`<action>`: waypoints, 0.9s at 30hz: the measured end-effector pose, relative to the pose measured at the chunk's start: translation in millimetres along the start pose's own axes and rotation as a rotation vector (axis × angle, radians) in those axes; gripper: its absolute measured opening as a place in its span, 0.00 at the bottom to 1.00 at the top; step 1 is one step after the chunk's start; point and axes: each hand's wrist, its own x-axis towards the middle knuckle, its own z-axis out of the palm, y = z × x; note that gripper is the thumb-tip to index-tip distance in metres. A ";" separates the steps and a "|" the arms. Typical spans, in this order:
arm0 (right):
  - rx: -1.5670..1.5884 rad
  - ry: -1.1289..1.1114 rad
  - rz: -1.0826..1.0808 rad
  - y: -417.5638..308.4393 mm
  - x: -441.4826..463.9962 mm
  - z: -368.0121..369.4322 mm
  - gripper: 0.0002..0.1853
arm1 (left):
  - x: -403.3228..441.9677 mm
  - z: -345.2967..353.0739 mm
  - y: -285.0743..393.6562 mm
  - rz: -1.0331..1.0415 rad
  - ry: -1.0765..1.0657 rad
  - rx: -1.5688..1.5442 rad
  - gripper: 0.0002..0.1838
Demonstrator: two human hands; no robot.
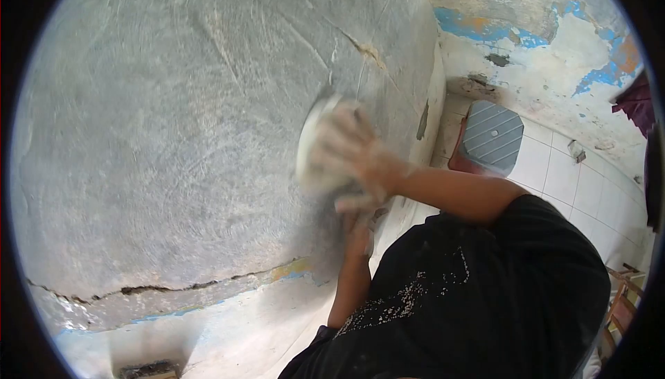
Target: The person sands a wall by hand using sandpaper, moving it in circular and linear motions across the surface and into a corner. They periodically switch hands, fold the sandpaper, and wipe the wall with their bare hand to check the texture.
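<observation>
My right hand (357, 147), smeared by motion and dusted with pale powder, spreads over the back of a whitish rounded pad or block (309, 145). The pad lies against the grey plastered wall (173, 136); its exact kind is too blurred to tell. Just below, my left hand (360, 223) is close to the wall and beneath the right wrist. Its fingers are mostly hidden, and I cannot tell whether it touches the pad. Swirling trowel marks and ridges cover the plaster. A yellowish crack (364, 48) runs above the right hand.
A long jagged crack (163, 289) crosses the lower wall, beside flaking paint. On the white tiled floor (561, 171) stands a grey-topped plastic stool (493, 136) near a wall with peeling blue paint (485, 27). Dark purple cloth (634, 105) hangs at right, above a wooden frame (623, 299).
</observation>
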 end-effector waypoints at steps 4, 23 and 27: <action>-0.130 -0.261 -0.191 26.7 13.4 -14.3 0.45 | 8.5 20.1 37.1 -0.009 -0.046 0.120 0.17; -0.338 -0.336 -0.422 49.1 98.4 -54.0 0.41 | 41.2 54.3 88.6 0.014 -0.350 0.231 0.29; 0.001 0.136 -0.036 31.1 103.4 -48.5 0.38 | 42.4 48.0 84.2 0.022 -0.380 0.190 0.30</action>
